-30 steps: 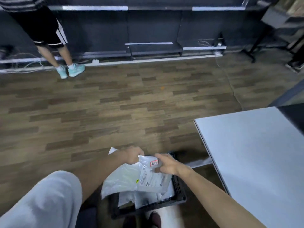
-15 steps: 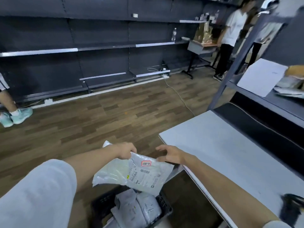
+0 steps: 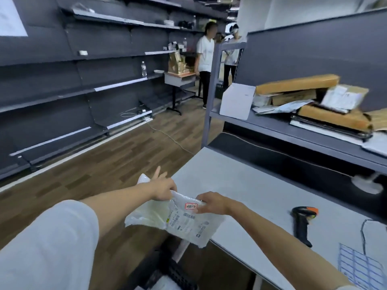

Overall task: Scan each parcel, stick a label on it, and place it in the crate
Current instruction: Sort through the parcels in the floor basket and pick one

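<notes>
The crate [image 3: 167,271] is largely cut off at the bottom edge — only a dark ribbed wall shows, below the parcel. The parcel [image 3: 178,218], a pale plastic mailer, hangs in the air at the near-left corner of the tabletop [image 3: 240,185]; its printed text is too small to read. The left hand [image 3: 162,188] pinches the parcel's far-left edge with its index finger raised. The right hand [image 3: 211,203] grips the far-right edge beside a red sticker [image 3: 191,206]. The scanner [image 3: 302,225] lies to the right, well apart. A label sheet [image 3: 358,266] is cropped at the near right. The tabletop's middle is bare — wood floor [image 3: 94,174] lies to the left.
</notes>
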{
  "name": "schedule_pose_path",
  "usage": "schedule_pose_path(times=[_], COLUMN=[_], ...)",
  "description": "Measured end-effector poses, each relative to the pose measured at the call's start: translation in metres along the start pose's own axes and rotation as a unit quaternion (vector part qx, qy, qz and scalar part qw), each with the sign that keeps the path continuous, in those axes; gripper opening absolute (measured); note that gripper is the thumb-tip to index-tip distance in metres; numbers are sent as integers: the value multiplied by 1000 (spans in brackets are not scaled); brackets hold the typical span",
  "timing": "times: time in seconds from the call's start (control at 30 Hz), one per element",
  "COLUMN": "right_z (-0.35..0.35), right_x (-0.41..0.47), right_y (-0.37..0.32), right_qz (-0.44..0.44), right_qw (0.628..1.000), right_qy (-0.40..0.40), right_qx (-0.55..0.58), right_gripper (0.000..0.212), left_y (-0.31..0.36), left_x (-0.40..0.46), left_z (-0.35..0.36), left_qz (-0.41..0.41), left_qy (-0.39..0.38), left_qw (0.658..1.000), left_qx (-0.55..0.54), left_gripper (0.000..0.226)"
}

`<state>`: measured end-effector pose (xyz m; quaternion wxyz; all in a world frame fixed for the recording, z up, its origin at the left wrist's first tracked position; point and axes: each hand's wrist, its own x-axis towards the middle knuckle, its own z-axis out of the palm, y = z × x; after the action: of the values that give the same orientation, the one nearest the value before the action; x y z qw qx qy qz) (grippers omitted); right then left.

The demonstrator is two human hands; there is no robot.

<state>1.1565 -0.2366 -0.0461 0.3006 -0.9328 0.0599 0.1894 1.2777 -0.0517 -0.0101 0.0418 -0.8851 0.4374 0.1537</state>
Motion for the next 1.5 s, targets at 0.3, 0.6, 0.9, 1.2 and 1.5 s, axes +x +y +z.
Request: schedule_pose_path(times=[0.3, 0.6, 0.9, 1.2, 1.5], right_z=[-66, -55, -32, -28, -14], right_x=[-51, -92, -109, -105, -102], right_y=[118, 215, 250, 261, 301], right_qz=[113, 136, 147, 252, 435], right_qw=[940, 759, 718, 755, 767], right_qy=[202, 279, 237, 267, 386], right_qx=[249, 572, 637, 543, 270], right_gripper=[23, 29, 19, 21, 8], left_y=[101, 214, 246, 239, 232], left_x=[87, 139, 170, 198, 221], left_z=[-28, 13, 43, 82, 122], left_qz=[-5, -127, -155, -171, -180], left_qy=[222, 72, -43, -63, -107], left_qw=[966, 829, 744, 751, 763], left_qx=[-132, -539, -648, -635, -612], left_gripper=[74, 82, 49, 33, 34])
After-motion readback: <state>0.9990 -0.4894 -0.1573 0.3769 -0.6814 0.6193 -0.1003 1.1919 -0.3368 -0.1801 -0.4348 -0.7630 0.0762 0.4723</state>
